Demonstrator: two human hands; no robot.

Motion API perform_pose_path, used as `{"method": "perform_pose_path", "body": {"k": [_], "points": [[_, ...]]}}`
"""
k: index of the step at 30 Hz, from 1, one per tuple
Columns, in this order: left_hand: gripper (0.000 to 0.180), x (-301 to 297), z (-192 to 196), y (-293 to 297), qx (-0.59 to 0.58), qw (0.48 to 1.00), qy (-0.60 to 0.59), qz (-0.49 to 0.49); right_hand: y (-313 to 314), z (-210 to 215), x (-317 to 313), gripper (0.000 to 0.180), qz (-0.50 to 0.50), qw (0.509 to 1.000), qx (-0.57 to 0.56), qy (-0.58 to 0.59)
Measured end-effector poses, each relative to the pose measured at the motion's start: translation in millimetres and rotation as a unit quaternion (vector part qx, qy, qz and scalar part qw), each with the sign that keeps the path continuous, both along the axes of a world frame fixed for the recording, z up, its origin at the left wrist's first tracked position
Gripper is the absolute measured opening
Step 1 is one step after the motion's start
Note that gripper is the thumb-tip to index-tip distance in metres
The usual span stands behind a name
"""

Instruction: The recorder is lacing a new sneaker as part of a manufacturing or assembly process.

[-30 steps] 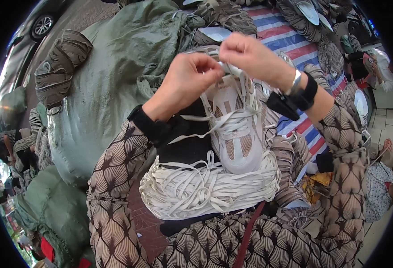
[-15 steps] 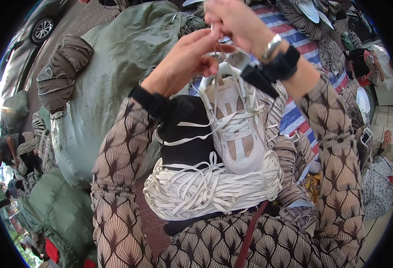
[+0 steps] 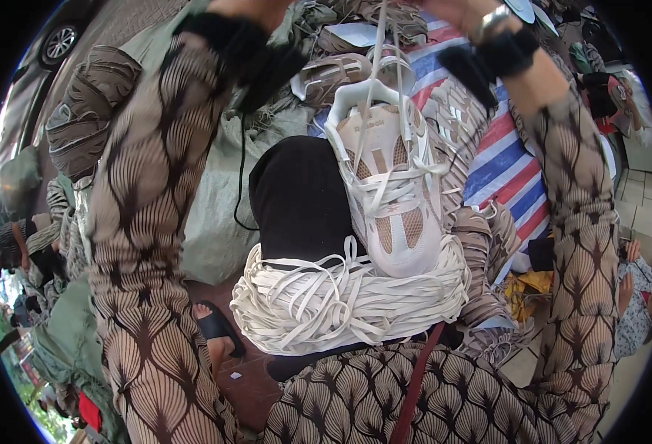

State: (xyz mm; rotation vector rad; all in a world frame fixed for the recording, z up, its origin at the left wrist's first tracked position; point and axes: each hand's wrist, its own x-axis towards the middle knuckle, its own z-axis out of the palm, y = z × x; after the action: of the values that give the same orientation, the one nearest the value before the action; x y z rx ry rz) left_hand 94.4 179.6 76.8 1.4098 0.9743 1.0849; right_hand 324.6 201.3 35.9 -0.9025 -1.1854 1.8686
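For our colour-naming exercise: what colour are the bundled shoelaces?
The bundled shoelaces are off-white, best in the head view.

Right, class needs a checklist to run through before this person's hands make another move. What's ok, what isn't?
1. Shoe set with its toe toward the wearer: ok.
2. Shoe lace drawn upward from the shoe: ok, it runs up toward the top edge of the picture.
3. Left hand gripping lace: cannot tell, mostly cut off.
4. Right hand gripping lace: cannot tell, its fingers are not clearly shown.
5. White lace bundle neat on top: not ok, loose loops straggle over it.
6. Lace ends matched in length: cannot tell, out of view.
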Motion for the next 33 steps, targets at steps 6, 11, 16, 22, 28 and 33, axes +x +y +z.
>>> {"method": "perform_pose_path", "body": {"k": [6,11,16,22,28,33], "points": [[0.025,-50.0,-57.9,-134.2,0.205,0.947,0.231,-0.088,8.7,38.9,-27.0,0.018,-0.247,0.968,0.042,0.012],[0.017,-41.8,-55.1,-175.5,0.294,0.871,0.376,-0.113,-10.4,34.9,-20.9,0.019,-0.216,0.974,0.058,-0.037],[0.012,-43.0,-63.6,-171.0,0.156,0.933,0.268,-0.184,-14.3,27.3,1.5,0.018,-0.180,0.979,0.081,-0.054],[0.015,-56.8,-55.0,-161.5,0.189,0.889,0.328,-0.257,-42.4,43.2,-24.2,0.016,-0.248,0.966,0.026,-0.068],[0.014,-31.3,-63.2,-166.8,0.265,0.888,0.331,-0.176,5.6,-1.1,83.6,0.018,-0.017,0.986,-0.023,0.165],[0.007,-63.1,-63.8,-176.0,0.325,0.847,0.419,-0.046,-40.4,34.5,-9.7,0.019,-0.084,0.984,-0.056,0.150]]}}
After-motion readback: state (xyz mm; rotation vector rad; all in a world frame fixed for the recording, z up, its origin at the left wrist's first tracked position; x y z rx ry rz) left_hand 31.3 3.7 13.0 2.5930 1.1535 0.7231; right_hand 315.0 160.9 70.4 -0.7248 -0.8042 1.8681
